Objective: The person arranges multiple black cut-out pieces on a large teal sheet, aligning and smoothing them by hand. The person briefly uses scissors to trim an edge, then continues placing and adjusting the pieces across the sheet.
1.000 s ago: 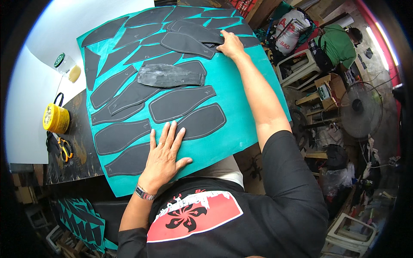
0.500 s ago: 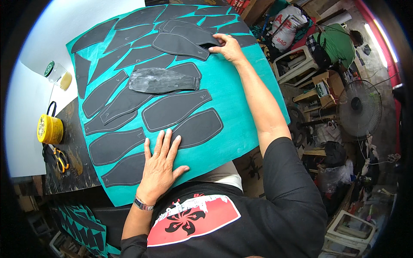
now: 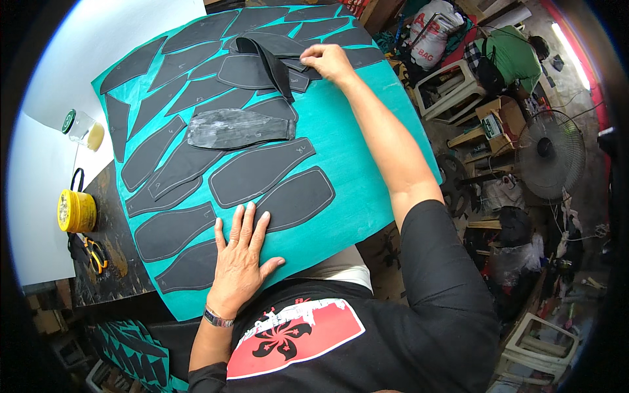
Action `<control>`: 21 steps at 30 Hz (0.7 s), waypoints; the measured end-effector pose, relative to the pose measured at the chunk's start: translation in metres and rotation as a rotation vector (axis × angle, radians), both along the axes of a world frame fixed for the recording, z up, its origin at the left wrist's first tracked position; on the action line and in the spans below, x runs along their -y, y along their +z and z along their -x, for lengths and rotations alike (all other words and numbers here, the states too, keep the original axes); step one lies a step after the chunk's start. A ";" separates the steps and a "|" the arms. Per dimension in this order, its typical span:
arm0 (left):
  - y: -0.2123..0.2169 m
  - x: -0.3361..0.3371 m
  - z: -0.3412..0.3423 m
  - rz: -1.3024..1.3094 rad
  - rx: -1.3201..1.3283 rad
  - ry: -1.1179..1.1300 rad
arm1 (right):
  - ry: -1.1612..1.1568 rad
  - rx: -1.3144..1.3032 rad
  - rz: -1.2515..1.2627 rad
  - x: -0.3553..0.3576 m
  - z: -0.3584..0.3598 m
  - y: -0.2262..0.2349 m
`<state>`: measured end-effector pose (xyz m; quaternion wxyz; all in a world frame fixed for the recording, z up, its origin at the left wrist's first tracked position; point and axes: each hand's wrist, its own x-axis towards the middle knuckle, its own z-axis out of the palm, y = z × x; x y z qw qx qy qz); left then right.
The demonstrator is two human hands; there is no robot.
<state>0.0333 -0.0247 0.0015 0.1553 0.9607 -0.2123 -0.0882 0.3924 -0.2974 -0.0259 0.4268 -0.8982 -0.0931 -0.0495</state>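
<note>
A teal sheet (image 3: 367, 144) spreads before me, covered with several flat black cut pieces with pale outlines (image 3: 262, 171). My left hand (image 3: 241, 259) lies flat, fingers spread, at the sheet's near side, its fingertips by a black piece. My right hand (image 3: 327, 62) is curled at the far right, thumb and fingers pinched together beside a stack of black pieces (image 3: 242, 72). One curved black piece (image 3: 267, 65) stands on edge over that stack, left of the fingertips. Whether the pinch grips anything is hidden. A grey-smeared black panel (image 3: 239, 127) lies mid-sheet.
At the left are a yellow tub (image 3: 77, 211), orange-handled scissors (image 3: 97, 254) and a green-lidded jar (image 3: 84, 131). Beyond the right edge stand a fan (image 3: 552, 154), a pale plastic stool (image 3: 449, 98) and a cardboard box (image 3: 501, 124). More teal sheeting with black pieces (image 3: 134, 354) lies lower left.
The piece that was under my right fingers, lying nearly flat, is now tipped up on edge and further left. My right hand has shifted slightly left and away. My left hand stays flat.
</note>
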 end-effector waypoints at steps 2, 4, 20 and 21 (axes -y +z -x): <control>0.000 0.000 0.000 0.000 0.005 -0.003 | -0.145 0.282 0.357 0.001 -0.011 0.000; 0.000 0.000 0.000 0.002 0.000 0.002 | -0.149 0.220 0.441 0.001 -0.021 0.005; -0.003 -0.003 -0.002 0.048 -0.011 -0.001 | 0.152 0.156 0.228 0.000 0.013 0.016; -0.004 -0.004 -0.001 0.051 -0.016 0.003 | 0.222 0.153 0.063 -0.007 0.030 0.021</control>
